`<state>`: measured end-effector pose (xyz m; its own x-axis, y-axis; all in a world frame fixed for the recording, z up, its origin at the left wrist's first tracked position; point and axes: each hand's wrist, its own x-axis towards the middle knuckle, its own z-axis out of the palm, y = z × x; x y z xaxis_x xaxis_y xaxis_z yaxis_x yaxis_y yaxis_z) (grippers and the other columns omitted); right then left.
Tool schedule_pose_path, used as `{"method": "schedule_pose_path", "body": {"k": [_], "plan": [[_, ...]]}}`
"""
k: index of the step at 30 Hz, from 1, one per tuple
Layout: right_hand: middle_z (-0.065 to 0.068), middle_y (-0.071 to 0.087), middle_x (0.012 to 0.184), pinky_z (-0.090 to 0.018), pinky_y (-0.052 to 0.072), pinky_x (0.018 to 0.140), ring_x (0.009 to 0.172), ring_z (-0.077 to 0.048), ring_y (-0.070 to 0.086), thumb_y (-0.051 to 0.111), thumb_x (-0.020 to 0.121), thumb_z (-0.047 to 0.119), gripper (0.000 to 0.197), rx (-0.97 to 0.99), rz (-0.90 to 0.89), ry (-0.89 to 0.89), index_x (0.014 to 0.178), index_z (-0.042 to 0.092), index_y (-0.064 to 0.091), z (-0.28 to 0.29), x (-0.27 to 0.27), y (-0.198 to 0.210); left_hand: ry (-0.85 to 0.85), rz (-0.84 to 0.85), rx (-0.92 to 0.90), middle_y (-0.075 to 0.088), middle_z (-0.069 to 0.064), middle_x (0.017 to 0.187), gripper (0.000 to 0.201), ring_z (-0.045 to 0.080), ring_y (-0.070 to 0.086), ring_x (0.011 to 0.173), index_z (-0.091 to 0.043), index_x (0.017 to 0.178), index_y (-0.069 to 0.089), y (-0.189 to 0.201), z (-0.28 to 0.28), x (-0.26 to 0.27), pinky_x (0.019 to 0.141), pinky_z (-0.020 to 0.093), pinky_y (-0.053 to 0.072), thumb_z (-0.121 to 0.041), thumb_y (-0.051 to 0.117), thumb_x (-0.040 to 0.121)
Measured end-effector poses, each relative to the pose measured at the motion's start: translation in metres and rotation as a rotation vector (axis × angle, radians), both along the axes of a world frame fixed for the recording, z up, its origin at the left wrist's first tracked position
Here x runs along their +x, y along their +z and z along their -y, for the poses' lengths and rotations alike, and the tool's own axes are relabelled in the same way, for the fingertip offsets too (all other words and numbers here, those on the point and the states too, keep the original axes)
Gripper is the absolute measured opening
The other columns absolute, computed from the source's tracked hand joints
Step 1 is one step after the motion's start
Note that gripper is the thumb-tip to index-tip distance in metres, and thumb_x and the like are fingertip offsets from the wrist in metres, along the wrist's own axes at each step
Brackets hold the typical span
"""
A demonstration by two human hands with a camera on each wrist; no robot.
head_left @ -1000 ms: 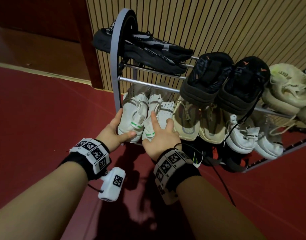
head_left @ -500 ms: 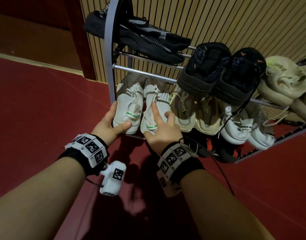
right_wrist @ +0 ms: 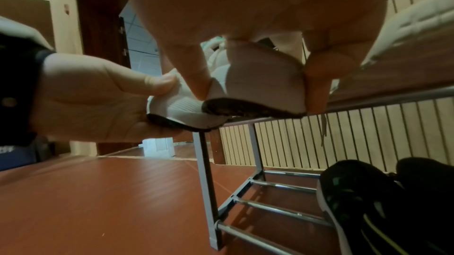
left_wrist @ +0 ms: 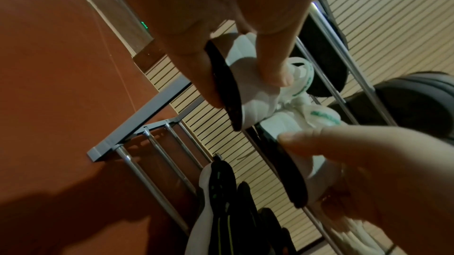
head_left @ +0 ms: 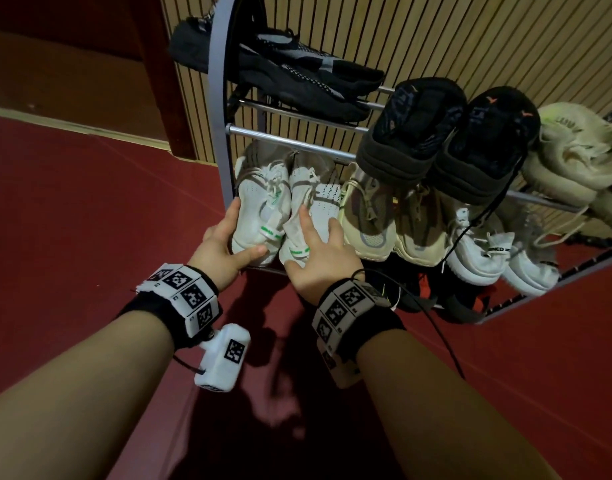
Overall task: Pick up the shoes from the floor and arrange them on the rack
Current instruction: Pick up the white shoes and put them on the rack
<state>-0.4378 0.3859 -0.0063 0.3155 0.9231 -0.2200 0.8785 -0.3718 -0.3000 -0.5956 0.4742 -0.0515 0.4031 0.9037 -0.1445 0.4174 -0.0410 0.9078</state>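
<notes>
Both hands on a white pair at the rack's (head_left: 217,98) middle shelf, left end.

Left hand (head_left: 225,251) grips the left shoe (head_left: 259,209), thumb across the toe, fingers along its 9 o'clock side. Right hand (head_left: 318,258) holds the right shoe (head_left: 315,202), fingers on top, thumb at the toe. The shoes touch side by side, toes overhanging the front rail. Beige shoes (head_left: 391,216) sit at their 3 o'clock.

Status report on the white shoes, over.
Left hand grips left white shoe; right hand holds right white shoe. Both heels on rack middle tier. Nothing blocking.
</notes>
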Motion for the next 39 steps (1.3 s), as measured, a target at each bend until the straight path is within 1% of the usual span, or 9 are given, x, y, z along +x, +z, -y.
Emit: {"method": "schedule_pose_path", "body": {"k": [6,13,16,22,25,28,33,37,39], "plan": [[-0.006,-0.002,0.158,-0.038,0.043,0.090,0.123,-0.041,0.043,0.042,0.087,0.049,0.080,-0.029,0.002,-0.011,0.142,0.050,-0.016,-0.011,0.004,0.003,-0.013,0.158,-0.125,0.036,-0.014,0.148,0.097,0.010,0.040,0.132,-0.054,0.138,0.022,-0.001,-0.010,-0.001,0.111,0.041,0.035,-0.056,0.074,0.058],[-0.002,-0.016,0.157,-0.034,0.043,0.077,0.116,-0.037,0.046,0.042,0.086,0.047,0.080,-0.035,-0.010,-0.028,0.141,0.050,-0.016,-0.015,0.004,0.001,-0.037,0.212,-0.233,0.050,-0.010,0.138,0.096,0.016,0.054,0.120,-0.059,0.133,0.028,-0.005,-0.017,0.000,0.103,0.047,0.042,-0.066,0.078,0.052],[-0.002,-0.016,0.157,-0.035,0.045,0.078,0.115,-0.037,0.046,0.042,0.086,0.049,0.080,-0.038,0.012,-0.033,0.141,0.051,-0.015,-0.018,0.006,0.000,-0.058,0.125,-0.152,0.039,-0.018,0.139,0.080,0.008,0.045,0.124,-0.048,0.143,0.017,-0.002,-0.016,0.001,0.103,0.027,0.036,-0.043,0.067,0.081],[-0.002,-0.012,0.157,-0.037,0.042,0.093,0.124,-0.038,0.041,0.047,0.086,0.057,0.083,-0.003,0.021,-0.032,0.144,0.048,-0.012,-0.018,0.011,-0.008,-0.023,0.060,-0.087,0.030,-0.022,0.142,0.080,-0.001,0.031,0.130,-0.040,0.145,0.022,0.001,-0.015,-0.009,0.099,0.009,0.030,-0.029,0.069,0.081],[0.002,-0.012,0.157,-0.036,0.038,0.101,0.134,-0.033,0.033,0.053,0.082,0.060,0.089,0.103,-0.041,-0.014,0.144,0.049,-0.010,-0.008,0.017,-0.017,-0.012,0.141,-0.158,0.040,-0.010,0.144,0.077,0.008,0.047,0.124,-0.042,0.142,0.030,-0.001,-0.011,-0.017,0.097,0.031,0.048,-0.018,0.070,0.081],[0.006,-0.013,0.156,-0.033,0.042,0.098,0.140,-0.026,0.025,0.058,0.085,0.048,0.088,0.163,-0.094,0.004,0.145,0.046,-0.006,0.001,0.022,-0.023,-0.001,0.190,-0.205,0.043,-0.011,0.140,0.077,0.007,0.056,0.109,-0.046,0.139,0.032,-0.001,-0.007,-0.019,0.078,0.025,0.057,-0.013,0.070,0.081],[0.005,-0.010,0.156,-0.026,0.047,0.082,0.132,-0.019,0.037,0.055,0.090,0.037,0.078,0.210,-0.090,0.032,0.147,0.042,0.001,0.008,0.019,-0.020,0.044,0.178,-0.163,0.034,-0.018,0.147,0.082,0.008,0.039,0.131,-0.043,0.143,0.029,-0.001,-0.005,-0.012,0.103,0.039,0.043,-0.018,0.073,0.078],[0.004,-0.007,0.157,-0.028,0.045,0.086,0.131,-0.022,0.039,0.053,0.093,0.033,0.075,0.213,-0.075,0.034,0.148,0.040,0.003,0.006,0.020,-0.021,0.028,0.096,-0.081,0.035,-0.016,0.143,0.078,-0.004,0.028,0.125,-0.036,0.145,0.025,0.002,-0.005,-0.009,0.108,0.019,0.023,-0.018,0.068,0.083],[0.004,-0.005,0.157,-0.029,0.043,0.089,0.131,-0.024,0.038,0.050,0.094,0.032,0.072,0.221,-0.071,0.026,0.148,0.039,0.004,0.003,0.022,-0.022,0.019,0.089,-0.072,0.036,-0.015,0.141,0.077,-0.001,0.030,0.127,-0.033,0.146,0.023,0.004,-0.006,-0.004,0.110,0.024,0.026,-0.017,0.066,0.085]]}}
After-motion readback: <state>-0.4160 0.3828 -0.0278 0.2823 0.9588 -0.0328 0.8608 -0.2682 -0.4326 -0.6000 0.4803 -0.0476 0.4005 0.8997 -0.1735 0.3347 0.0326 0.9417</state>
